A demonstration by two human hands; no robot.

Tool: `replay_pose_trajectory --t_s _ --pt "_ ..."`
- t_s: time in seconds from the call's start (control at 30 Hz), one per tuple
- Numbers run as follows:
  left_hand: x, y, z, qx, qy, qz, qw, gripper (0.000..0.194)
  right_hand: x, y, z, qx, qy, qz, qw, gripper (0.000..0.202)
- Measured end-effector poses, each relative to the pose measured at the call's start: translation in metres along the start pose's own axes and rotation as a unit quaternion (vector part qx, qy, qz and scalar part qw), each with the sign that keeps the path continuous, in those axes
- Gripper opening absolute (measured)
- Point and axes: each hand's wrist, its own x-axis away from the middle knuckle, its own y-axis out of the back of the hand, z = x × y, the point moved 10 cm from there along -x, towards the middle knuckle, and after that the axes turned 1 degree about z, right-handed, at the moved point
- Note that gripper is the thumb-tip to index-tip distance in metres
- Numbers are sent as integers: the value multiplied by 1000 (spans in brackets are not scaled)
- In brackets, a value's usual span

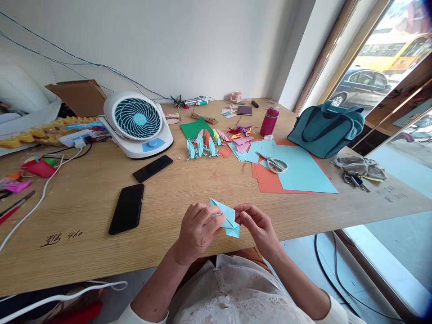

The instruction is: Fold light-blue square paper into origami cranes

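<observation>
A folded piece of light-blue paper (228, 217) is held above the front edge of the table, its flaps pointing up-left and down-right. My left hand (200, 230) pinches its left part between thumb and fingers. At the paper's right edge, my right hand (259, 227) is closed, with thumb and fingertips against a corner; the exact contact is partly hidden. Farther back stand several folded light-blue paper figures (200, 146), beside a green sheet (195, 129). To the right, scissors (276, 165) lie on light-blue sheets (308, 173) over orange paper (268, 181).
Two black phones (127, 209) lie to the left, near a white fan (139, 123). A magenta bottle (269, 121) and a teal bag (326, 130) stand at the back right. Keys (356, 181) are by the bag; a white cable (43, 193) runs along the left side.
</observation>
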Motion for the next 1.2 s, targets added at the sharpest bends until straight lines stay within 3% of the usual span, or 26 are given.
replay_pose_trajectory --t_s 0.13,0.47,0.63,0.73,0.83,0.93,1.03,1.2 --pt "-5 -4 -13 -52 -56 7 997 13 -4 -8 -6 -22 -63 41 997 31" --pt "-9 -10 -13 -53 -105 27 993 16 -10 -4 -9 -45 -81 32 995 32" --pt "-10 -18 -1 10 -48 59 997 10 -10 -4 -6 -25 -64 34 997 29" --pt "-13 -23 20 56 78 77 992 8 -11 2 3 4 -30 14 999 32" --pt "-5 -33 48 137 265 94 950 7 -11 5 14 51 11 7 999 36" --pt "13 -57 59 262 402 142 866 16 -14 -4 19 67 33 32 997 32" --pt "26 -76 55 368 451 163 797 25 -18 -15 12 31 6 54 998 30" --pt "39 -89 53 447 482 127 743 34 -22 -16 3 -27 -40 25 999 39"
